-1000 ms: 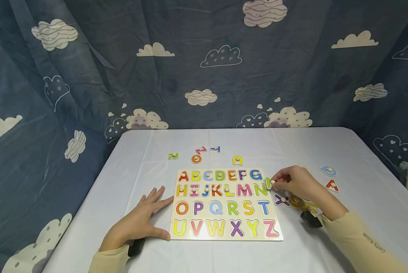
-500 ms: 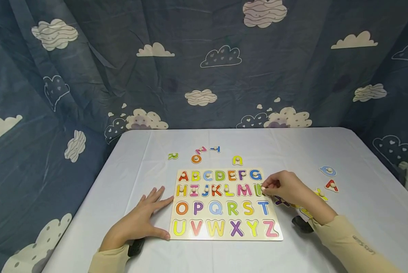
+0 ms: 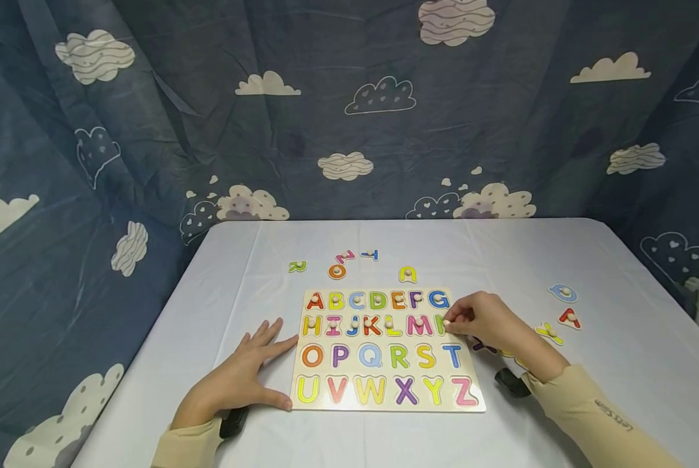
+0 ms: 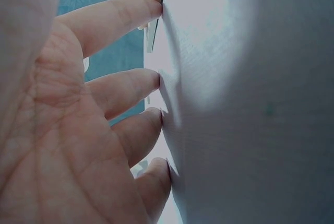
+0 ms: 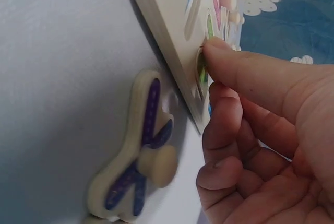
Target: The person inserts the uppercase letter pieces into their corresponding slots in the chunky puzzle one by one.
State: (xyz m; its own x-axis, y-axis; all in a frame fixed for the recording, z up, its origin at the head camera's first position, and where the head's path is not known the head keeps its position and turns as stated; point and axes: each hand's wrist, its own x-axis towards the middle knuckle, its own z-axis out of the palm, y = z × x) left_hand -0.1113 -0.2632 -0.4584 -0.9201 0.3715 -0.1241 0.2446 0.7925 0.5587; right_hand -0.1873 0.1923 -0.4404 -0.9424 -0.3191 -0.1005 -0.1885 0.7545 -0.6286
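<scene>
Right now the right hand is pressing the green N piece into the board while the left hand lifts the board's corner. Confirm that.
Not quite. The left hand lies flat on the table beside the puzzle board, lifting nothing, as the head view shows. The right hand is on the N piece.

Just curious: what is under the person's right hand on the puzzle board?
The right hand pinches the green N piece at the board edge. A purple X piece lies beside it; the N's slot is covered.

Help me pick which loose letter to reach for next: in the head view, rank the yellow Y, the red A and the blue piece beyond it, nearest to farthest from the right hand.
From the right hand:
1. Yellow Y, just right of the hand on the table.
2. Red A, farther right, past the Y.
3. Blue piece, farther back, toward the curtain.
</scene>
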